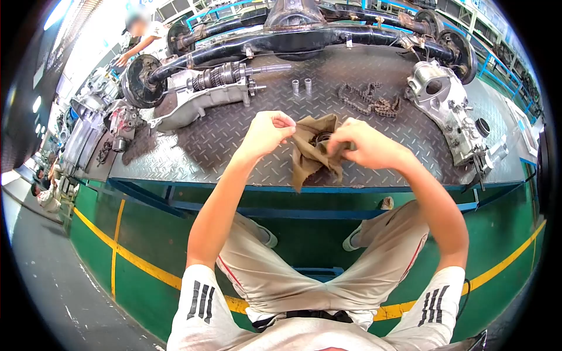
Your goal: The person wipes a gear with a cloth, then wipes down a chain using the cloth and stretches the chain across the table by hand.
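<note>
A brown cloth (313, 158) hangs over the near edge of the metal-topped table in front of me. Within its folds lies a small dark round metal part (321, 138), partly covered. At the cloth's upper left edge, my left hand (266, 134) is closed, thumb and fingers pinching the fabric. My right hand (369, 145) is on the other side, its curled fingers closed at the cloth's right edge, close to the dark part. Those right fingertips are slightly blurred.
Behind the hands stand two small metal sockets (301, 87) and a chain (372, 99). A gearbox housing with a gear shaft (216, 88) lies left, another casing (442, 105) right. Black axles (304, 41) span the back. Another person (143, 38) reaches in at the upper left.
</note>
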A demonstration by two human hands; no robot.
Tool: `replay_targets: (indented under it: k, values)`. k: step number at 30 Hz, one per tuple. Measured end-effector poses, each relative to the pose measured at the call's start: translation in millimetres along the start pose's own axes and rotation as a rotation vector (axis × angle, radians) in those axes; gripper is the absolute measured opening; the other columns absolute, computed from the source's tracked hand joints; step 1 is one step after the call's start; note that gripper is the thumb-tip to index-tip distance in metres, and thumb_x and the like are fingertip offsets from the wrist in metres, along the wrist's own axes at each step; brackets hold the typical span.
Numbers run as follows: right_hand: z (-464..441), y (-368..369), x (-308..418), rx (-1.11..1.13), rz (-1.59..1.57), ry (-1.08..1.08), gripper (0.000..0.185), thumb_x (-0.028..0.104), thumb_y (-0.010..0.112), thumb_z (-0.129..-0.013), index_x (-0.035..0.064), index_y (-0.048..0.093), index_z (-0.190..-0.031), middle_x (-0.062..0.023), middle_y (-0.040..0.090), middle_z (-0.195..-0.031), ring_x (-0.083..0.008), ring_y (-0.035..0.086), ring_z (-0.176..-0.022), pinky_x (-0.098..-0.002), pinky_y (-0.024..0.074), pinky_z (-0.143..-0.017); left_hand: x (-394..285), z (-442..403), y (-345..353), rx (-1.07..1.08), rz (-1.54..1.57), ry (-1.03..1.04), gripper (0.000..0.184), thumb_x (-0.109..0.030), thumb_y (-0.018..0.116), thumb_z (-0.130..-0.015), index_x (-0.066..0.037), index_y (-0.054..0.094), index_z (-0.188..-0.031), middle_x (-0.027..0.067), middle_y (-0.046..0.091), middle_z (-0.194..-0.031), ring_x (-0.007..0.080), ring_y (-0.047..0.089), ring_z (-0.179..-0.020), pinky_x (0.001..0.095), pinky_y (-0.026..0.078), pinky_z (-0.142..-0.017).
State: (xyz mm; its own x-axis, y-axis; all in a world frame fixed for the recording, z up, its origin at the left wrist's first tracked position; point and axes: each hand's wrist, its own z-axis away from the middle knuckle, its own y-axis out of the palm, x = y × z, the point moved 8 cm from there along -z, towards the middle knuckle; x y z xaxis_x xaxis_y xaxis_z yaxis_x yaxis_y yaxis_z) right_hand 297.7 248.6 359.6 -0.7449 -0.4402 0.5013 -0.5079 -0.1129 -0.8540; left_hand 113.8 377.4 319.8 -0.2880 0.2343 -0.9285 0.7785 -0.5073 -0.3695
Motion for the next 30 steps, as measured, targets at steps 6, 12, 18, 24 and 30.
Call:
replay_targets:
  k: [6,12,18,24,30]
  values:
    - [43.9,-20.4,-32.6,-0.054,0.460,0.036,0.015,0.001,0.065,-0.077,0.0107,0.076,-0.078,-0.0024,0.075,-0.094,-0.0282,0.062,-0.114,-0.0474,0.0383,-0.116,-7.1,0.6,-6.3,0.080,-0.273,0.277,0.025,0.009,0.060,-0.087,-0.005,0.077,-0.099,0.0048,0.073,-0.110,0.0173,0.068,-0.099,0.0321,0.054,-0.092]
    - [26.9,-22.6,-8.9,-0.266,0.100,0.001,0.009,0.005,0.065,-0.088,0.0031,0.072,-0.094,-0.0139,0.074,-0.100,-0.0373,0.066,-0.105,-0.0471,0.0513,-0.099,-68.5,42.7,35.2,0.153,-0.358,0.435,0.018,-0.002,0.067,-0.090,-0.003,0.076,-0.105,0.0113,0.076,-0.102,0.0309,0.072,-0.100,0.0405,0.057,-0.091]
    - [-18.9,23.9,-19.7,-0.139,0.167,0.121,0.062,0.029,0.087,-0.084,0.0037,0.063,-0.136,-0.0178,0.068,-0.131,-0.0381,0.062,-0.126,-0.0460,0.0499,-0.109,-26.2,19.8,30.2,0.092,-0.785,0.289,0.047,-0.023,0.081,-0.090,-0.009,0.069,-0.133,0.0120,0.075,-0.124,0.0345,0.068,-0.121,0.0442,0.055,-0.102]
    - [-39.5,34.1,-37.1,-0.090,0.154,0.199,0.067,0.028,0.089,-0.080,0.0011,0.064,-0.136,-0.0196,0.068,-0.133,-0.0374,0.063,-0.126,-0.0450,0.0488,-0.112,5.2,14.1,34.4,0.244,-0.835,0.186,0.075,-0.034,0.089,-0.086,-0.017,0.059,-0.152,0.0095,0.057,-0.150,0.0360,0.062,-0.133,0.0483,0.052,-0.110]
    - [-49.0,37.4,-27.8,-0.010,0.292,0.273,0.069,0.033,0.092,-0.076,0.0056,0.066,-0.134,-0.0209,0.069,-0.129,-0.0391,0.063,-0.124,-0.0469,0.0503,-0.109,3.7,12.8,39.9,0.278,-0.936,0.112,0.069,-0.033,0.086,-0.090,-0.022,0.059,-0.153,0.0072,0.054,-0.153,0.0326,0.059,-0.138,0.0463,0.052,-0.111]
